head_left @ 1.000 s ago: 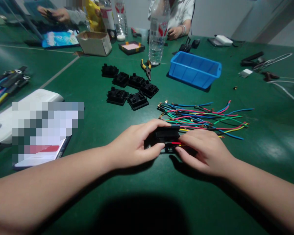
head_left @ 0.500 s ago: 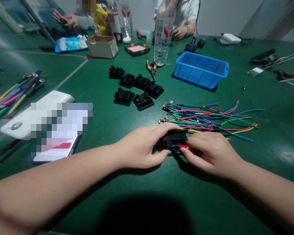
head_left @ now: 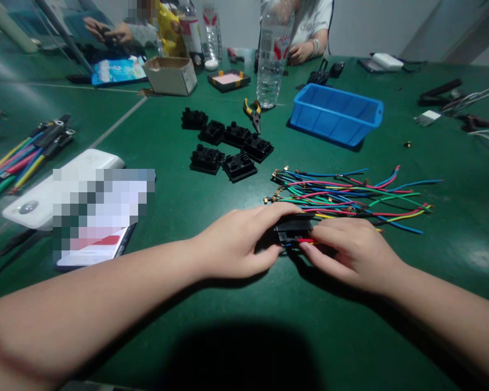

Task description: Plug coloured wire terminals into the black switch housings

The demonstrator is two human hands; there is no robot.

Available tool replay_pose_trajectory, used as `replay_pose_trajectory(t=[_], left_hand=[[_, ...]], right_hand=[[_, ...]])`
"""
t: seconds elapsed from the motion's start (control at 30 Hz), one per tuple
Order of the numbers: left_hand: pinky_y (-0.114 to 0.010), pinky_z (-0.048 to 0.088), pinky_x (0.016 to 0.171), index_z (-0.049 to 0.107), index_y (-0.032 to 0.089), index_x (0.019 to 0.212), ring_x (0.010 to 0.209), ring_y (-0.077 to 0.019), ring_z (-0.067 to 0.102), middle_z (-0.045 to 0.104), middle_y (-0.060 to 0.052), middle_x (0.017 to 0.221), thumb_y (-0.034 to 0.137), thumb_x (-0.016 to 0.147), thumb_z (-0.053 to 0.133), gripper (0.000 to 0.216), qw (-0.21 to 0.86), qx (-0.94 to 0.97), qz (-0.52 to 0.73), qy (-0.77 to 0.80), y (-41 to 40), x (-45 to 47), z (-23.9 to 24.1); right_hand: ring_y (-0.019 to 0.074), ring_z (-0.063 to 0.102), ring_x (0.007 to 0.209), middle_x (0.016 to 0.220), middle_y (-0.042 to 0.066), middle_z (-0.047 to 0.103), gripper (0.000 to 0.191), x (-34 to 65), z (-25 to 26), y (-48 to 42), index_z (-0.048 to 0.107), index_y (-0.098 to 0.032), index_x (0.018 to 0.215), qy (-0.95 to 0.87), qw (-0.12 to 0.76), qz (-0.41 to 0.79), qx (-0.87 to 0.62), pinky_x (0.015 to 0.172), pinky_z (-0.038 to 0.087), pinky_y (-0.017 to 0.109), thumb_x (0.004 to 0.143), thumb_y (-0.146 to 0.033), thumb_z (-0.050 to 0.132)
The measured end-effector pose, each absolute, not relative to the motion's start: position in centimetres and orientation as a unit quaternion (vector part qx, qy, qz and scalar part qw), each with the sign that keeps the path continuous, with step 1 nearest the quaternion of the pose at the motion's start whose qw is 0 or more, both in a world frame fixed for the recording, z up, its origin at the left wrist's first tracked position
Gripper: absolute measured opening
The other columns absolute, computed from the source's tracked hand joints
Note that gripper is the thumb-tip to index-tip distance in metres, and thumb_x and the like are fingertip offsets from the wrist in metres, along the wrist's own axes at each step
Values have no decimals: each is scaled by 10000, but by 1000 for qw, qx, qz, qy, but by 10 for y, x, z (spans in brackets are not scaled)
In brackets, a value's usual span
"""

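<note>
My left hand [head_left: 240, 239] grips a black plastic connector block [head_left: 294, 228] on the green table, fingers curled over its top and thumb under it. My right hand [head_left: 350, 252] pinches a red wire [head_left: 305, 240] at the block's near face. Just beyond the hands lies a loose bundle of coloured wires [head_left: 346, 195] with metal terminals at their left ends. Several more black connector blocks [head_left: 228, 146] sit in a cluster farther back.
A blue plastic bin [head_left: 336, 114], yellow-handled pliers [head_left: 252, 113] and a water bottle [head_left: 272, 60] stand behind the blocks. A white device [head_left: 61, 187] and a phone [head_left: 93, 247] lie at left, with more wires [head_left: 20, 157]. Other people's hands [head_left: 299, 54] work at the far edge.
The view has shifted slightly, and both hands stay on the block. My right hand's fingers have edged in closer on the red wire.
</note>
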State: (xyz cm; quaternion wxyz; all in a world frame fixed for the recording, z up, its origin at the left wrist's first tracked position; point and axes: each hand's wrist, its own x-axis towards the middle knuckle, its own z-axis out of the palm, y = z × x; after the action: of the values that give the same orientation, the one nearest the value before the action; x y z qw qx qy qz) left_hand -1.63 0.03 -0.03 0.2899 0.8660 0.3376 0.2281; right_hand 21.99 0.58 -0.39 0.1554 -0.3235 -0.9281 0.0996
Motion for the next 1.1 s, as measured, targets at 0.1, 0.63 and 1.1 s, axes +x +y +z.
replay_pose_trajectory(t=[0.1, 0.63, 1.1], left_hand=[[-327, 480, 1002, 412, 180, 1345, 1176, -205, 596, 595, -73, 1325, 220, 860, 563, 510, 312, 860, 236, 328, 2, -17, 0], [-281, 467, 760, 475, 160, 1311, 928, -190, 644, 658, -65, 1166, 303, 922, 524, 418, 335, 838, 209, 376, 2, -16, 6], [-278, 615, 640, 483, 215, 1182, 827, -152, 646, 577, -38, 1045, 310, 934, 518, 268, 662, 510, 375, 400, 4, -8, -1]], right_hand=[[127, 512, 535, 604, 12, 587, 305, 219, -4, 5, 588, -174, 681, -929, 156, 99, -322, 544, 314, 257, 940, -294, 480], [127, 495, 529, 607, 2, 575, 272, 220, -4, 6, 553, -187, 694, -932, 164, 71, -316, 539, 313, 265, 939, -284, 486], [168, 628, 646, 838, 23, 712, 272, 226, -12, 8, 500, -202, 1227, -927, 207, -96, -297, 543, 359, 269, 956, -227, 475]])
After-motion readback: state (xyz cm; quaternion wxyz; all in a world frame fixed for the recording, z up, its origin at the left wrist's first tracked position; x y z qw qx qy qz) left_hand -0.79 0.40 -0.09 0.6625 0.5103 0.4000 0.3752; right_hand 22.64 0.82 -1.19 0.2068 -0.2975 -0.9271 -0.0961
